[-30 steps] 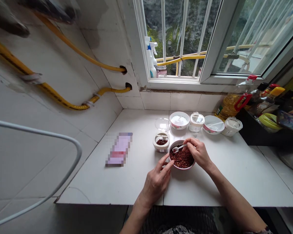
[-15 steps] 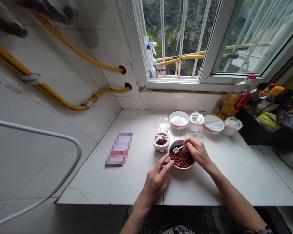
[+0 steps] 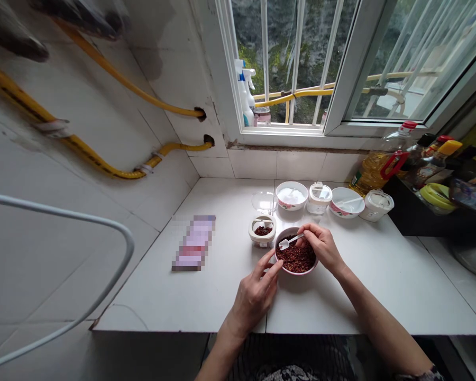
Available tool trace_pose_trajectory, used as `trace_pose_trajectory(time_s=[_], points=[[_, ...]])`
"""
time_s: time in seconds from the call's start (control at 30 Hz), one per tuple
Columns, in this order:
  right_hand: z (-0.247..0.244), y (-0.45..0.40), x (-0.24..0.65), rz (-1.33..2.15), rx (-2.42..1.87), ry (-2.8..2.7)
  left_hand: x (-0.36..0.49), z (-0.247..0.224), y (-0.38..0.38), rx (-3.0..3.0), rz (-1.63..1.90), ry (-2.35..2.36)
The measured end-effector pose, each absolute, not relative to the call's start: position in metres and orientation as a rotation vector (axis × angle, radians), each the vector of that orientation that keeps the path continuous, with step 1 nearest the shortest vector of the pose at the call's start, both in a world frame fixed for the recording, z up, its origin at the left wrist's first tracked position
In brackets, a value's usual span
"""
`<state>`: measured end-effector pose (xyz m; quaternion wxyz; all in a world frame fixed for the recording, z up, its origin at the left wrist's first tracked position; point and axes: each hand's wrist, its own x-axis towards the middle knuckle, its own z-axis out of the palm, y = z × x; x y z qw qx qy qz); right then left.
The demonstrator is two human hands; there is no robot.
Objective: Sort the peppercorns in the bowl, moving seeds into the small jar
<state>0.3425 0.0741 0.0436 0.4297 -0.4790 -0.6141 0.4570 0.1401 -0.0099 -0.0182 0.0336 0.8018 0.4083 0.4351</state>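
A bowl (image 3: 295, 272) full of dark red-brown dried grains, which look like peppercorns, sits on the white tiled counter. My left hand (image 3: 257, 288) steadies it, thumb and fingertips on its left rim. My right hand (image 3: 320, 246) is closed on the handle of a small white spoon (image 3: 284, 244), whose head hangs over the grains on the bowl's left side. Some of my right fingers reach inside the rim. Just left of the bowl stands a small white seasoning jar (image 3: 262, 241), its clear lid (image 3: 264, 201) raised and the same grains inside.
Behind are a bowl of white powder (image 3: 292, 203), a lidded jar (image 3: 319, 198), another bowl with a white spoon (image 3: 346, 211) and a second jar (image 3: 376, 205). An oil bottle (image 3: 378, 164) and a black condiment rack (image 3: 416, 211) stand right. A blurred purple item (image 3: 194, 243) lies left.
The spoon's head has shifted slightly to the left and up over the grains, and more of its handle shows. My left hand stays on the rim.
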Motion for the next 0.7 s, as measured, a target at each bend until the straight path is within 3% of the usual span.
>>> trace_pose_trajectory(time_s=[0.23, 0.53, 0.7], points=[[0.050, 0.076, 0.344, 1.119, -1.144, -1.434, 0.140, -0.020, -0.010, 2.464, 1.330, 1.254], [0.059, 0.066, 0.320, 0.467, -0.928, -1.938, 0.139, -0.021, -0.010, 2.470, 1.314, 1.271], [0.058, 0.067, 0.333, 0.487, -1.042, -1.852, 0.139, -0.021, -0.010, 2.466, 1.309, 1.267]])
